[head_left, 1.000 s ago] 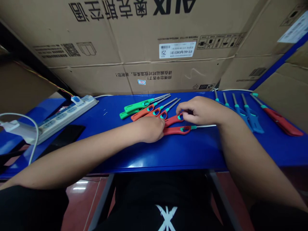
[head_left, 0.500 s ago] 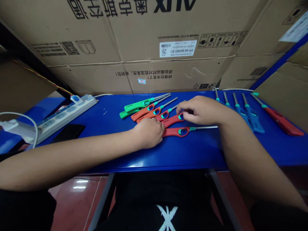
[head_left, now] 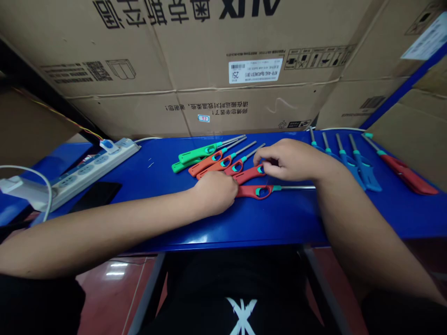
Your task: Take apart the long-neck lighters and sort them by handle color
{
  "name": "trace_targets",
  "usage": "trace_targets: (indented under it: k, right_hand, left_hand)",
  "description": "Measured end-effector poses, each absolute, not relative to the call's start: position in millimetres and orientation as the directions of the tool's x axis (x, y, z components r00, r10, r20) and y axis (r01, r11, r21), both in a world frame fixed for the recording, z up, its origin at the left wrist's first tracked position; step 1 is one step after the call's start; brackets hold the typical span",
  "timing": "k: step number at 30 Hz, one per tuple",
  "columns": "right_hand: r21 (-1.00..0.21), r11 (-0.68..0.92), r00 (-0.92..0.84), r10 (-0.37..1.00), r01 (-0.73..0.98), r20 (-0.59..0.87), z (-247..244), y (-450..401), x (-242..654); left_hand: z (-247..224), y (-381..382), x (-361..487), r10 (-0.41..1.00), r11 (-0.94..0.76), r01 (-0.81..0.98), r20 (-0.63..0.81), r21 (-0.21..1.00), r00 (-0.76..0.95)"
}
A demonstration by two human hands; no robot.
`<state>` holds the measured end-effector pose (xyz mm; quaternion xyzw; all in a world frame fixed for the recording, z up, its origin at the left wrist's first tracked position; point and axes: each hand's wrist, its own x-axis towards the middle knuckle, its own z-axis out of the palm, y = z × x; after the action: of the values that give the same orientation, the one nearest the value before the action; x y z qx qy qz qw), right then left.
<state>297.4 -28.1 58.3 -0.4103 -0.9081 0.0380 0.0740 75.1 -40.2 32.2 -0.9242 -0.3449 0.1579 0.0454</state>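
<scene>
Desk: blue desk (head_left: 265, 221), white power strip (head_left: 92, 176) at its left end
Lighters: green, orange and red utility lighters fan across the middle; blue ones and a red one lie at right
Hands: left hand (head_left: 214, 194) curled against the lower red lighter (head_left: 254, 191), grip unclear; right hand (head_left: 289, 160) pinches the upper red lighter (head_left: 249, 175) narrowly
Room: cardboard boxes (head_left: 244, 100) stacked behind, red tiled floor (head_left: 111, 291) below

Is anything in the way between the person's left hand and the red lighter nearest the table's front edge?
Nothing visible stands in the way. The left hand lies right against the handle end of the red utility lighter, and no other object sits between them.
</scene>
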Motion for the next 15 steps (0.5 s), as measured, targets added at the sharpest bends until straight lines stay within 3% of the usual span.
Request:
trace_targets:
  k: [7, 15]
  right_hand:
    - [-0.126, 0.655, -0.646, 0.755, 0.745, 0.111, 56.9, -27.1, 299.1]
    - [-0.135, 0.654, -0.646, 0.756, 0.744, 0.104, 57.8, -28.4, 297.5]
  left_hand:
    - [33.9, -42.3, 74.4, 0.642, -0.766, 0.583, -0.293, -0.272, 0.708]
    - [21.6, -39.4, 71.2, 0.663, -0.748, 0.624, -0.249, -0.225, 0.706]
